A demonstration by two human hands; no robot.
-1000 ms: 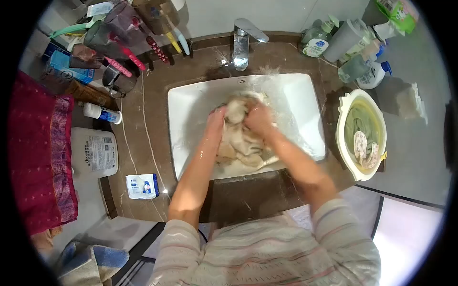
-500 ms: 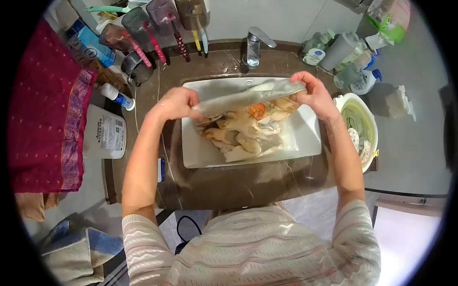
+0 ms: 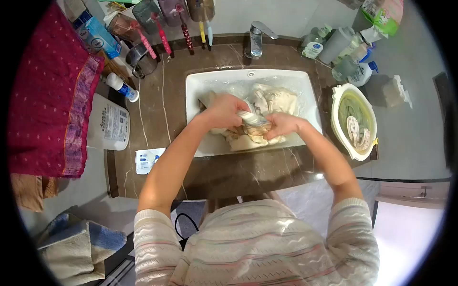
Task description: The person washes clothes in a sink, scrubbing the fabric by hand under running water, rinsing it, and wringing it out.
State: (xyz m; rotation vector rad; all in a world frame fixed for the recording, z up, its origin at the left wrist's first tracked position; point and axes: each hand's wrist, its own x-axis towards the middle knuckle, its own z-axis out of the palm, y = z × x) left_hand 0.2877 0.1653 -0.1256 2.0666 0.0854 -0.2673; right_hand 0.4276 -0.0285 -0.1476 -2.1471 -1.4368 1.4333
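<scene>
Over the sink (image 3: 311,102): twisted cloth (image 3: 254,119), long axis left to right
Left hand (image 3: 223,110): fingers clamped round left end
Right hand (image 3: 283,125): fingers clamped on right end

From a single camera worn on the person's head, we look forward and steeply down over a knitted sweater (image 3: 257,243), which fills the bottom edge closest to our lens. The white sink (image 3: 309,97) sits near the centre, close enough for us to see the left hand (image 3: 223,110) and right hand (image 3: 284,125) clearly. The faucet (image 3: 256,42) stands farther off, toward the top. Our wide, rounded view bows straight lines, takes in a magenta cloth (image 3: 47,95) at left and an oval tub (image 3: 338,119) at right, and darkens at the corners.
</scene>
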